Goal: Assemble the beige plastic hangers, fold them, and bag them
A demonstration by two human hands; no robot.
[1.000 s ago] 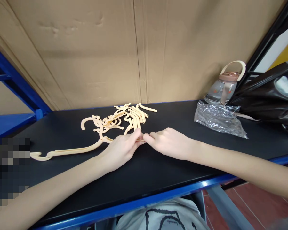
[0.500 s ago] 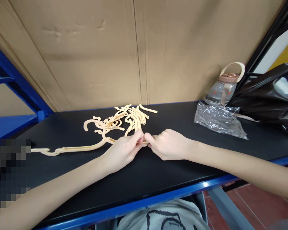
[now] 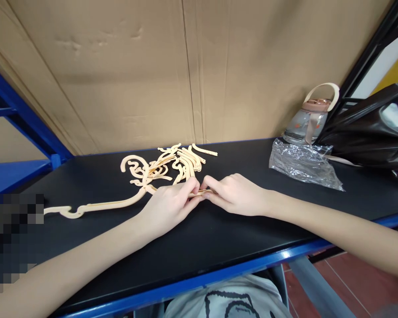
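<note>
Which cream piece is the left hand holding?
The long hanger with the big hook, stretching left from the left hand; the other pieces lie heaped behind.

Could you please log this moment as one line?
left hand: gripping beige hanger | right hand: fingers at hanger's near-right end | behind hands: loose beige pieces | right: plastic bag, bottle

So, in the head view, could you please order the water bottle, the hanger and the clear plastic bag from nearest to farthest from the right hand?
From the right hand:
1. Hanger: at its fingertips, extending leftward.
2. Clear plastic bag: crumpled on the table, to the right.
3. Water bottle: also right, behind the plastic bag.
</note>
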